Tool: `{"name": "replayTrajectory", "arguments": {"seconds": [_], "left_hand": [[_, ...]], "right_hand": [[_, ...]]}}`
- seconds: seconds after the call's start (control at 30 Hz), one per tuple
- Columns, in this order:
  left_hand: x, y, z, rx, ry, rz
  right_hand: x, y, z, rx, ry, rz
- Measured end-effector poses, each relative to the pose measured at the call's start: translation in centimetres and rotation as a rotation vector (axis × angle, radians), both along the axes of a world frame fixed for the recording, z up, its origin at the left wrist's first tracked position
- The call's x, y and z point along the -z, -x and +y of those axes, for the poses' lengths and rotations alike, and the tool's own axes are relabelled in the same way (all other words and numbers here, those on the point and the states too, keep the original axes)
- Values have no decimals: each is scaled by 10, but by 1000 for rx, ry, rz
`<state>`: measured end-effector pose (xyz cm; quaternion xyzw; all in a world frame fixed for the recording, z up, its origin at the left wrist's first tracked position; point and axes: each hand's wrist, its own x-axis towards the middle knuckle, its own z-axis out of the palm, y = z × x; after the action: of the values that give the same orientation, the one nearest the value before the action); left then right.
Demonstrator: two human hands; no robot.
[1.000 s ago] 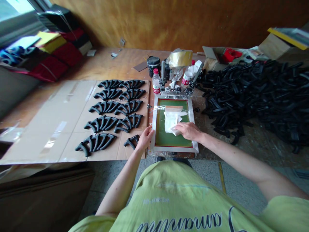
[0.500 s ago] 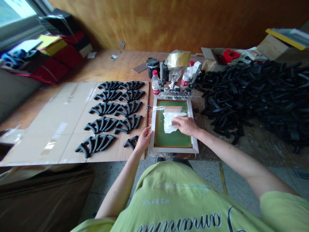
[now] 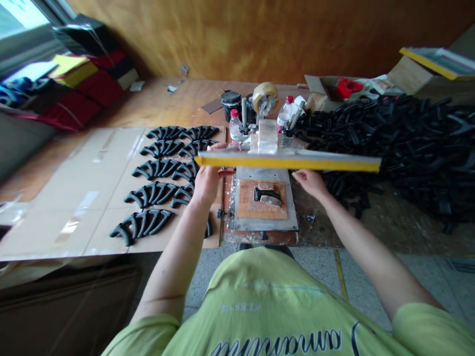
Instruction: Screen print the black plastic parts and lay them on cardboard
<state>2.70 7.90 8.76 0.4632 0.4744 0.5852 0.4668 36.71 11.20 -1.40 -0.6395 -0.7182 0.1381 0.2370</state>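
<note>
My left hand [image 3: 207, 184] grips the left end of the screen printing frame [image 3: 289, 162], which is raised and seen nearly edge-on, with a yellow strip along its near edge. My right hand [image 3: 310, 184] is just below the frame's right half, fingers loosely bent with nothing visible in them; the frame partly hides it. Under the raised frame, a black curved handle-like part [image 3: 267, 194] lies on a brown pad [image 3: 247, 210] fixed on a metal base plate [image 3: 233, 225]. A whitish block [image 3: 267, 132] stands up behind the frame's edge.
Rows of black curved parts [image 3: 151, 193] lie on cardboard [image 3: 92, 198] at left. A large heap of similar parts [image 3: 419, 148] covers the right side. Behind are bottles [image 3: 235, 126], a black tub [image 3: 231, 103] and a tape roll [image 3: 265, 96].
The frame has swung up from lying flat, uncovering the base plate and black part. My left hand has risen with it. My right hand has let go of the white-covered squeegee and moved right.
</note>
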Motion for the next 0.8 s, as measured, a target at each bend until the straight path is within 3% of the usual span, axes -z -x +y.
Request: {"name": "replayTrajectory", "arguments": {"seconds": [0.1, 0.2, 0.3, 0.37, 0.4, 0.47, 0.53, 0.57, 0.63, 0.7, 0.8], "left_hand": [[-22, -6, 29, 32, -23, -92], [-19, -9, 28, -9, -17, -137], [17, -19, -12, 9, 202, -115], [49, -31, -49, 242, 538, -90], [64, -38, -66, 291, 658, -107], [86, -48, -93, 269, 723, -241], [99, -46, -106, 177, 717, -366], [104, -39, -109, 129, 718, -388], [114, -11, -111, 2, 734, -327], [126, 29, -119, -142, 725, -182], [150, 86, -143, -318, 767, 134]], "right_hand": [[30, 36, -29, -177, 46, -167], [32, 66, -42, -194, 100, -336], [17, 83, -50, -63, 219, -284], [9, 99, -62, -3, 214, -186], [6, 109, -70, -15, 171, -142], [6, 130, -87, -154, 46, -82], [9, 138, -98, -382, -53, -60], [11, 133, -101, -465, -75, -62], [15, 99, -99, -458, -56, -89], [23, 38, -89, -199, 19, -156], [54, -65, -68, 189, 157, -310]]}}
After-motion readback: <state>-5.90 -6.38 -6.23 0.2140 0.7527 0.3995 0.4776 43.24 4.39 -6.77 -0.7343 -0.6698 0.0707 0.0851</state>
